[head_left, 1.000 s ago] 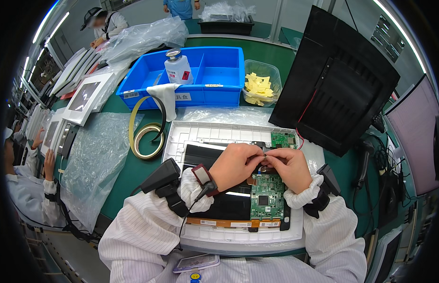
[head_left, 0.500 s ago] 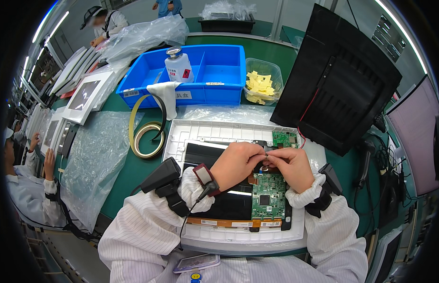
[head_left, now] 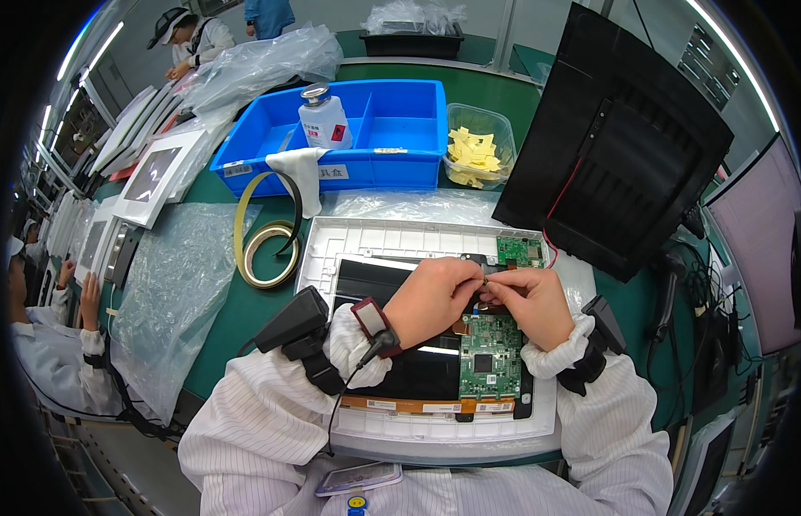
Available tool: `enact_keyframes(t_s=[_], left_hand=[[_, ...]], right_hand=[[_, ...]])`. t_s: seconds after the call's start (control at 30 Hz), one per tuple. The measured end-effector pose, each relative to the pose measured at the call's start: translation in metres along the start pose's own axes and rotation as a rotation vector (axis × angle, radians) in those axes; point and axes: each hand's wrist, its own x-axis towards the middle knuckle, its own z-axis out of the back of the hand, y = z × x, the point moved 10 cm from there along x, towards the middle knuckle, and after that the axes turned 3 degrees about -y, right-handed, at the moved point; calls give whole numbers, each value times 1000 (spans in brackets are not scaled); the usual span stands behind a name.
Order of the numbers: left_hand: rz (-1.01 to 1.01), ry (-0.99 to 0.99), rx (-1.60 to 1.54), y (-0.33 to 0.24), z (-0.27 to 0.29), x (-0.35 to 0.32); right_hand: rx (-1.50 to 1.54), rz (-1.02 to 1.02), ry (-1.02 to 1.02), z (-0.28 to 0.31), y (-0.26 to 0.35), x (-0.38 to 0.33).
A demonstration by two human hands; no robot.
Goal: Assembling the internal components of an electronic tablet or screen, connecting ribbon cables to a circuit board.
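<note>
My left hand (head_left: 431, 297) and my right hand (head_left: 534, 301) meet over the upper right part of an open display unit. Fingertips of both are pinched together on something tiny that I cannot make out. Under them lies a black display panel (head_left: 375, 288) in a white plastic housing (head_left: 319, 249). A larger green circuit board (head_left: 495, 344) is below my right hand, with an orange-brown flex strip (head_left: 418, 407) along the panel's near edge. A smaller green board (head_left: 519, 252) sits at the housing's upper right corner, with a red wire leading from it.
Beyond the housing stand a blue divided bin (head_left: 400, 163) with a white bottle (head_left: 325, 120) and a clear tub (head_left: 495, 129) of yellow pieces. Tape rolls (head_left: 267, 254) and plastic film (head_left: 177, 275) lie left. A black panel (head_left: 616, 146) leans at right. Co-workers are at left.
My hands stay almost in place, fingertips still together, with only slight finger movement. In the background, a person in blue has shifted left.
</note>
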Motion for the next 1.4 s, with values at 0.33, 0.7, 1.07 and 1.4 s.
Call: enact_keyframes(t_s=[0.33,0.7,1.07,1.4], left_hand=[[101,-11,-57,5,3,-1],[92,-31,-41,6,4,0],[94,-30,-81,11,1,1],[37,-86,85,11,20,6]], right_hand=[[31,-25,-25,2,-2,1],[27,-23,-32,2,-4,2],[4,-21,-43,3,-5,2],[39,-29,-50,3,-1,1]])
